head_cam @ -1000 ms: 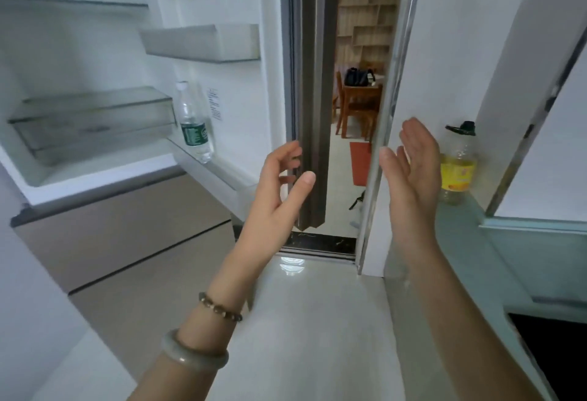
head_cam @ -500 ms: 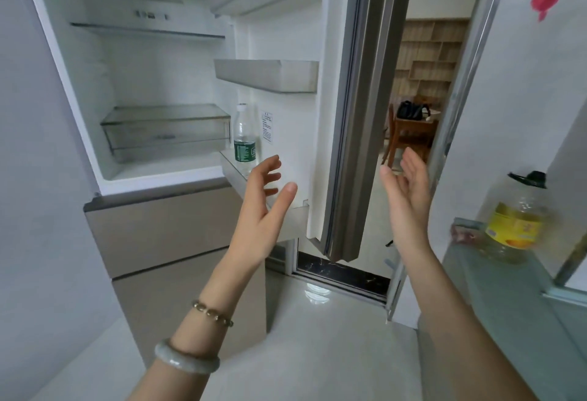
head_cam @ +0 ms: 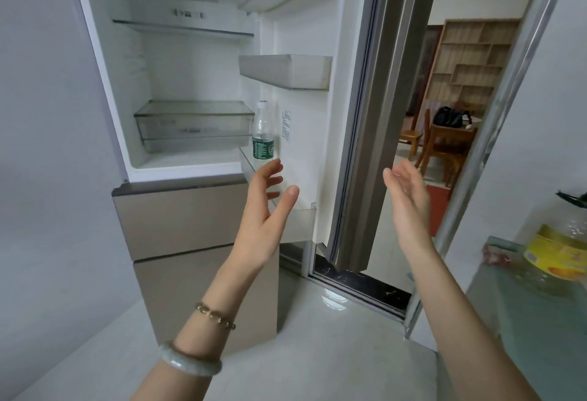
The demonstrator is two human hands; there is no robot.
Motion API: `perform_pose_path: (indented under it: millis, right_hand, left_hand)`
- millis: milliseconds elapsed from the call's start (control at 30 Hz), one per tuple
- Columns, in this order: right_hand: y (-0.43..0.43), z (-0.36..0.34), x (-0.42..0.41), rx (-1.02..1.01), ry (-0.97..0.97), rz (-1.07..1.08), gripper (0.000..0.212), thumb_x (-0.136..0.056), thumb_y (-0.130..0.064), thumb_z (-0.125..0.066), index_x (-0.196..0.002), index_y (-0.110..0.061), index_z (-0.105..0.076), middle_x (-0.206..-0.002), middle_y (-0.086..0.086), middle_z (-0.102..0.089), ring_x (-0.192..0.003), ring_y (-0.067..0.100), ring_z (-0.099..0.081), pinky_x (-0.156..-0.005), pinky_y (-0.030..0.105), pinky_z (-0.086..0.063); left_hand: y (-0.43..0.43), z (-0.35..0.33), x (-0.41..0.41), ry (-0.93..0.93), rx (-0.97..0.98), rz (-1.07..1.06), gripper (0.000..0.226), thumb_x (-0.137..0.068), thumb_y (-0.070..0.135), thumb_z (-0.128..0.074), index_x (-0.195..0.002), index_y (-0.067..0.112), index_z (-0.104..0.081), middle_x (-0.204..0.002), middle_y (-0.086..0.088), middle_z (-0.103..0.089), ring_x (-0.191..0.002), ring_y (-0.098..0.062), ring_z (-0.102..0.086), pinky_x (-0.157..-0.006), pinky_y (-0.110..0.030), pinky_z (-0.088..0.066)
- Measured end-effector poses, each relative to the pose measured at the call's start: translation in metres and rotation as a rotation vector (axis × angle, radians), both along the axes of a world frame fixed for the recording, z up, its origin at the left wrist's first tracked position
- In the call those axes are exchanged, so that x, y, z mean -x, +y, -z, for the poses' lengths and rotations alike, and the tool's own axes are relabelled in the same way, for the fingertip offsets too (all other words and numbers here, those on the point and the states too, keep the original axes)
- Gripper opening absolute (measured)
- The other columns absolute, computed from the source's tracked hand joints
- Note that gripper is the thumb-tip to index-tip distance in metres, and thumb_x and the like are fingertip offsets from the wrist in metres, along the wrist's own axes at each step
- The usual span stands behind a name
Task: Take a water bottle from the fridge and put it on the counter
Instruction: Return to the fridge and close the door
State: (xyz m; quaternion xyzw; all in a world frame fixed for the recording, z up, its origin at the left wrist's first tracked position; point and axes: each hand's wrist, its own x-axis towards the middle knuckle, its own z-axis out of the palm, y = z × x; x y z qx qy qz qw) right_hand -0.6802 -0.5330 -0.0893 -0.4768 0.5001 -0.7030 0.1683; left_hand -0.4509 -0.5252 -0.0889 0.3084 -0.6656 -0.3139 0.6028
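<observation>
My left hand [head_cam: 265,213] is raised in front of the open fridge [head_cam: 190,83], its grip open with fingers spread and thumb apart, holding nothing. The water bottle [head_cam: 263,135] stands upright just above and beyond my left fingertips, in the lowest shelf of the fridge door [head_cam: 305,114], not touching my hand; it is clear with a white cap and a green label. My right hand [head_cam: 408,207] is up too, off to the right of the left one, palm turned inward, its grip open and empty. Between my two hands I see the edge of the fridge door. Below and to the right of my right hand lies the bench [head_cam: 524,321], pale green, with a large oil bottle [head_cam: 559,248] with a yellow label standing on it. On my left wrist I wear a beaded bracelet [head_cam: 216,316] and, nearer my elbow, a pale bangle [head_cam: 189,361].
</observation>
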Motion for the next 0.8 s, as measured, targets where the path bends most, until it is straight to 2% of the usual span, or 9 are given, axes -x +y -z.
perform_pose_path:
  millis: [133,300,367,467,567,700,800]
  right_hand:
    - [-0.002,-0.005,-0.02,0.046,0.01,-0.012,0.036,-0.095,-0.024,-0.057,-0.131,-0.018,-0.054,-0.124,0.0,-0.054,-0.09,-0.023,-0.054,-0.077,-0.003,-0.039]
    - [0.001,-0.004,-0.074,0.117,0.034,-0.144,0.03,-0.095,-0.015,-0.057,-0.124,-0.021,-0.058,-0.106,-0.004,-0.055,-0.087,-0.016,-0.056,-0.08,0.003,-0.041]
    - [0.0,-0.001,-0.101,0.127,0.058,-0.253,0.031,-0.094,-0.015,-0.058,-0.122,-0.027,-0.057,-0.108,-0.006,-0.056,-0.093,-0.012,-0.058,-0.083,0.007,-0.042]
    - [-0.011,0.0,-0.144,0.103,0.131,-0.42,0.037,-0.089,-0.027,-0.057,-0.126,-0.03,-0.054,-0.127,-0.006,-0.056,-0.118,-0.002,-0.054,-0.099,0.016,-0.042]
    - [-0.026,-0.004,-0.186,0.065,0.236,-0.557,0.046,-0.089,-0.032,-0.055,-0.134,-0.024,-0.053,-0.145,-0.004,-0.044,-0.139,0.006,-0.037,-0.116,0.036,-0.032]
    - [-0.048,-0.008,-0.232,0.05,0.277,-0.644,0.047,-0.089,-0.038,-0.055,-0.136,-0.032,-0.051,-0.153,-0.01,-0.031,-0.143,0.003,-0.027,-0.119,0.043,-0.026]
    - [-0.072,-0.012,-0.26,0.064,0.281,-0.652,0.048,-0.088,-0.039,-0.054,-0.135,-0.034,-0.051,-0.151,-0.015,-0.029,-0.144,0.002,-0.025,-0.119,0.043,-0.026]
  left_hand:
    - [-0.004,0.006,-0.011,-0.018,0.014,-0.056,0.053,-0.09,0.04,-0.051,-0.138,0.02,-0.039,-0.137,0.004,-0.048,-0.12,0.004,-0.046,-0.098,-0.013,-0.037]
    - [-0.008,0.015,-0.032,-0.018,-0.002,-0.131,0.053,-0.091,0.04,-0.051,-0.139,0.022,-0.038,-0.139,0.003,-0.046,-0.121,0.004,-0.046,-0.098,-0.012,-0.037]
    - [-0.009,0.018,-0.044,-0.028,-0.019,-0.156,0.053,-0.091,0.041,-0.05,-0.141,0.027,-0.036,-0.141,0.006,-0.045,-0.124,-0.001,-0.046,-0.101,-0.015,-0.037]
    - [-0.012,0.019,-0.07,-0.04,-0.038,-0.197,0.058,-0.092,0.042,-0.05,-0.146,0.028,-0.032,-0.147,0.011,-0.041,-0.131,-0.001,-0.042,-0.107,-0.019,-0.035]
    - [-0.021,0.019,-0.102,-0.043,-0.064,-0.225,0.062,-0.095,0.038,-0.053,-0.15,0.027,-0.026,-0.153,0.009,-0.034,-0.137,0.002,-0.035,-0.112,-0.02,-0.032]
    - [-0.047,0.025,-0.148,-0.06,-0.123,-0.33,0.066,-0.096,0.038,-0.053,-0.152,0.023,-0.022,-0.155,0.012,-0.03,-0.14,0.002,-0.03,-0.116,-0.027,-0.029]
    - [-0.074,0.027,-0.182,-0.05,-0.122,-0.375,0.062,-0.095,0.037,-0.055,-0.148,0.025,-0.026,-0.144,0.025,-0.042,-0.132,0.004,-0.042,-0.108,-0.024,-0.037]
